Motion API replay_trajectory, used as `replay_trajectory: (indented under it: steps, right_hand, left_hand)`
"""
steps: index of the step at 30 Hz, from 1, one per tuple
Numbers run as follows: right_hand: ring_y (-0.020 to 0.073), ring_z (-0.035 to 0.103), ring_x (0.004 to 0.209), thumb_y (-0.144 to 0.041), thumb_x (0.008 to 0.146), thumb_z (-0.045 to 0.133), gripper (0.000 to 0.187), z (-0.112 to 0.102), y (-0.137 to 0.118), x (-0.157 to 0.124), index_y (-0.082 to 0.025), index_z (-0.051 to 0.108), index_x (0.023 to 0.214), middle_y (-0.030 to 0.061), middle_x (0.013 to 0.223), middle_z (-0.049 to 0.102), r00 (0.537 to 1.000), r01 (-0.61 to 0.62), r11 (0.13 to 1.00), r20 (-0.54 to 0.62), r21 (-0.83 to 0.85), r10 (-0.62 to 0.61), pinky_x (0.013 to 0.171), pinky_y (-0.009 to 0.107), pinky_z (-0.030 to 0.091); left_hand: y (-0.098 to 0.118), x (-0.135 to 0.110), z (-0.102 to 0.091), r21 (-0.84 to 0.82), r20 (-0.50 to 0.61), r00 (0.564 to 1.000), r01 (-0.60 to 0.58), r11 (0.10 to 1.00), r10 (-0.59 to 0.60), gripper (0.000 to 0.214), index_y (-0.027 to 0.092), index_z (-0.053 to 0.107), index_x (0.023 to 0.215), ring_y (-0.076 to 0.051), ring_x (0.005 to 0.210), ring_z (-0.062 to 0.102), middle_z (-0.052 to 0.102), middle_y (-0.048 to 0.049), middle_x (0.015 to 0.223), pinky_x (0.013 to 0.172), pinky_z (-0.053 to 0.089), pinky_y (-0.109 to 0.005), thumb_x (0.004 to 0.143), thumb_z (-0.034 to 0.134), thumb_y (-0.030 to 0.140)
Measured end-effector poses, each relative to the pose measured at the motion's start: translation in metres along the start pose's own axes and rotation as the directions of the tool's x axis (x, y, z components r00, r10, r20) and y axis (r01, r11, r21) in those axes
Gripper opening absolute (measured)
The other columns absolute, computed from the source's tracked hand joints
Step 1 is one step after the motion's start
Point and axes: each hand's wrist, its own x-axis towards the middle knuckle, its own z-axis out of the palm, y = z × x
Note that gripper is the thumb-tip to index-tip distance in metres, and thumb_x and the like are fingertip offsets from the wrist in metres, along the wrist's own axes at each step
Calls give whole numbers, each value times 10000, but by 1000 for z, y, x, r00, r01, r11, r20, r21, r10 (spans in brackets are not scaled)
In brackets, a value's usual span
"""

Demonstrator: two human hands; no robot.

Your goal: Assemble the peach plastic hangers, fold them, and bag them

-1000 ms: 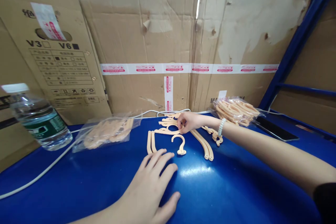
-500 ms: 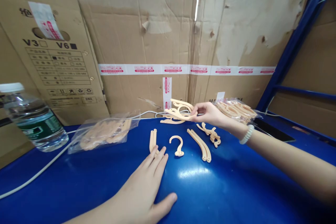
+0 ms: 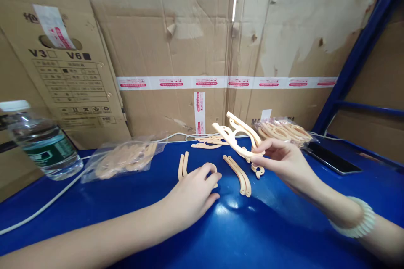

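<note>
My right hand [image 3: 280, 162] pinches a pair of cream plastic hanger arms [image 3: 238, 136] by their lower right end, raised above the blue table. My left hand [image 3: 197, 191] is over the cream hanger hook [image 3: 216, 171], which it partly covers. The fingers there are bent, with the thumb apart from them. Left of that hand lie two slim cream bars [image 3: 183, 164], their lower ends hidden behind it. A second pair of curved bars [image 3: 238, 175] rests between my hands. Small cream pieces [image 3: 259, 171] lie behind the held arms, and more arm pieces [image 3: 206, 142] sit farther back.
A clear bag of cream parts [image 3: 126, 162] and a water bottle [image 3: 46, 143] stand at the left. Another bag of parts [image 3: 284, 130] and a black phone [image 3: 333, 157] are at the right. Cardboard [image 3: 176, 50] walls the back; a white cable [image 3: 44, 210] crosses the table [image 3: 189, 248].
My right hand has drawn the hanger arms nearer and to the right. My left hand has moved from the left bars to the hook, its fingers going from outstretched to bent.
</note>
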Motion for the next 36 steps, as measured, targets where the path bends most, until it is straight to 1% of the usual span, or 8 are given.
replay_trajectory:
  steps: [9,13,19,28,29,31,33,36]
  right_hand:
    - [154,645,596,-333,626,887,251,1,11,-9,-212,690,722,11,713,703,996,-43,993,-68,109,51,494,254,522]
    - [159,672,628,-324,644,885,239,-2,12,-8,-224,700,757,8,756,723,990,-10,990,-141,141,30,521,254,530]
    - [150,685,687,-290,666,884,220,-6,12,-9,-236,709,789,-7,754,723,974,40,989,-224,140,-8,614,245,550]
    - [152,653,677,-305,707,855,202,3,21,-16,-213,689,775,10,784,691,972,74,994,-227,79,-54,584,252,549]
    - [152,654,686,-299,726,844,186,7,21,-20,-215,688,784,10,790,687,977,79,994,-205,76,-62,587,250,548]
    - [158,662,730,-281,772,810,137,16,21,-29,-220,692,808,15,812,681,994,92,993,-71,73,-87,625,256,557]
    - [172,668,816,-259,812,776,106,27,17,-39,-228,709,888,29,879,684,978,108,993,174,47,-115,726,290,567]
    - [196,639,997,-224,838,746,279,42,8,-50,-248,675,1107,55,1077,665,889,87,995,448,47,-99,928,364,520]
  left_hand:
    - [-23,40,17,75,-29,999,-39,996,41,156,129,673,980,-238,952,671,667,-102,1046,846,572,-397,926,537,73]
    - [2,38,15,105,-84,994,-66,992,75,227,84,632,1130,-345,1066,616,636,-185,1163,867,539,-533,964,531,203]
    - [41,55,39,39,-7,969,-246,968,247,126,137,668,1018,-260,901,648,666,-102,1003,726,589,-383,948,568,169]
    - [30,61,20,-266,-93,995,-44,963,20,329,157,532,1219,-241,933,664,657,-114,1108,791,591,-401,943,600,322]
    - [31,53,14,-365,-99,993,28,931,-69,351,144,463,1274,-192,839,678,639,-133,1130,675,601,-320,991,495,348]
    - [34,36,4,-813,10,948,192,550,-317,413,173,429,1273,-174,791,675,580,-146,1229,571,585,-279,954,519,418]
    - [34,19,-4,-920,94,890,249,303,-446,389,182,484,1143,-155,706,630,604,-105,1119,459,515,-228,894,583,464]
    - [28,-2,-14,-902,110,854,300,310,-508,287,177,542,896,-87,520,470,574,4,778,435,397,-194,933,533,462]
